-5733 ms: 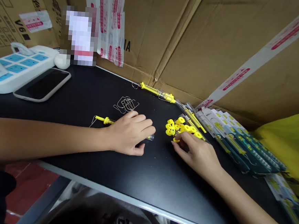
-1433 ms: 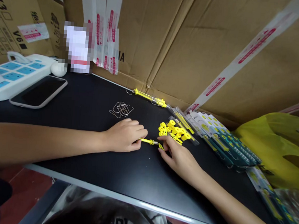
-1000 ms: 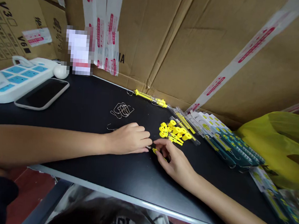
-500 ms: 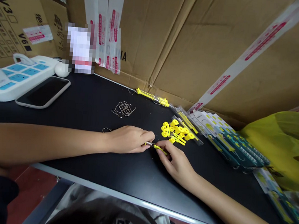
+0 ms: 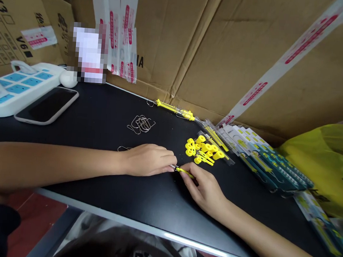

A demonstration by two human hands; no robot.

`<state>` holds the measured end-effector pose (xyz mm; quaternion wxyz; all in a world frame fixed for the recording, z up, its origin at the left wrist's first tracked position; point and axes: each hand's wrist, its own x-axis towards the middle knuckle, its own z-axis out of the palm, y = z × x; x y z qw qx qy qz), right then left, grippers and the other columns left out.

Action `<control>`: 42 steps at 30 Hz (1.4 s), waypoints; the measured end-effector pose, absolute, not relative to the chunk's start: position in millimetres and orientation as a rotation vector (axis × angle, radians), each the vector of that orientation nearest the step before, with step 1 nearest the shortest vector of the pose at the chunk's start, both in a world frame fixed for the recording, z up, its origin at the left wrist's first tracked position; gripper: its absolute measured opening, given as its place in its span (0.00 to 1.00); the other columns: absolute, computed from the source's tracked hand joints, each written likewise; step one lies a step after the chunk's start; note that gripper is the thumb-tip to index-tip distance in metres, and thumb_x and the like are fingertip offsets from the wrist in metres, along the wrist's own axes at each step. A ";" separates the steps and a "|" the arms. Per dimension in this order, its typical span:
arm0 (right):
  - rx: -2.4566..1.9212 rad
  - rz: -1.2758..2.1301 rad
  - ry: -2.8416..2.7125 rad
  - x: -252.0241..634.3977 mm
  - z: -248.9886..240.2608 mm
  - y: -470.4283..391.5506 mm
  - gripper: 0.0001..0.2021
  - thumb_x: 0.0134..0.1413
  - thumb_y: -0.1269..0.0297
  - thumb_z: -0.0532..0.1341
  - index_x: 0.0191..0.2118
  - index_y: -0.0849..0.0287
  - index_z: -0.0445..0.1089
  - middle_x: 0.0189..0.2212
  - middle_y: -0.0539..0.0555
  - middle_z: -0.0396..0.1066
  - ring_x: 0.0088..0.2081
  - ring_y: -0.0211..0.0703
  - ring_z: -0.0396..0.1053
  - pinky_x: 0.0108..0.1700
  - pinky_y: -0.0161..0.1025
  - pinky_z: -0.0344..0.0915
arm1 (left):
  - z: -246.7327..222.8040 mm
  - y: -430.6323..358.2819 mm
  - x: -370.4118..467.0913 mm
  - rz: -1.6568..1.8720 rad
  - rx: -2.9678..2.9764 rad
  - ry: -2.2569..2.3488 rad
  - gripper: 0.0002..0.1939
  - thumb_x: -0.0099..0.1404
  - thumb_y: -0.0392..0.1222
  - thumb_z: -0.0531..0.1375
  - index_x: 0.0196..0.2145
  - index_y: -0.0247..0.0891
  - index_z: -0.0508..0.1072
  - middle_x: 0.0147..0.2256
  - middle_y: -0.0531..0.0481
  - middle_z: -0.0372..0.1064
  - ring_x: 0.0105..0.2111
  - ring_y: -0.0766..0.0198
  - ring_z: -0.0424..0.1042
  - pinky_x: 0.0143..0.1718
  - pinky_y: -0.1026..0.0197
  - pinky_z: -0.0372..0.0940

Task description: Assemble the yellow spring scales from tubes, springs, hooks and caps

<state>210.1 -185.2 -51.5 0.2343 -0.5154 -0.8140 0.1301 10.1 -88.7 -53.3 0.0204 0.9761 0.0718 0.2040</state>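
Note:
Over the middle of the black table, my left hand is closed on a small metal spring, only its end showing past the fingertips. My right hand pinches a slim yellow plastic piece, whose tip meets the spring's end. Whether the two are hooked together is too small to tell. Just beyond my right hand lies a pile of yellow plastic parts with small springs among them. Several bent wire hooks lie behind my left hand, and one more wire hook shows partly beside my left wrist.
Yellow spring scales lie along the cardboard box at the back. Packaged spring scales are stacked at right, beside a yellow bag. A phone and a white power strip lie at left.
The fingers of my left hand now cover more of the spring, so less of it shows. My right hand keeps its pinch on the yellow piece. The view has shifted slightly.

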 end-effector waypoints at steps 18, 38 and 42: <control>-1.295 1.237 -1.858 208.5 -44.3 -187.0 0.15 0.63 0.54 0.49 0.35 0.60 0.63 0.20 0.44 0.51 0.22 0.32 0.49 0.23 0.31 0.49 | -50.1 -89.9 7.9 0.650 3.138 0.085 0.15 0.72 0.41 0.44 0.36 0.39 0.68 0.30 0.52 0.65 0.29 0.67 0.64 0.30 0.63 0.55; -1.371 0.220 -2.381 211.5 -55.1 -188.4 0.05 0.61 0.64 0.52 0.37 0.58 0.61 0.22 0.47 0.63 0.21 0.33 0.59 0.25 0.31 0.55 | -54.2 -88.3 8.2 0.652 3.121 0.089 0.12 0.70 0.43 0.46 0.36 0.37 0.66 0.31 0.52 0.66 0.30 0.66 0.65 0.32 0.63 0.57; -1.339 0.167 -2.384 211.2 -55.9 -187.4 0.06 0.62 0.65 0.50 0.38 0.59 0.62 0.23 0.49 0.66 0.21 0.34 0.62 0.25 0.30 0.56 | -54.1 -88.9 8.3 0.668 3.126 0.100 0.12 0.71 0.43 0.46 0.36 0.38 0.66 0.30 0.53 0.66 0.30 0.66 0.66 0.31 0.63 0.56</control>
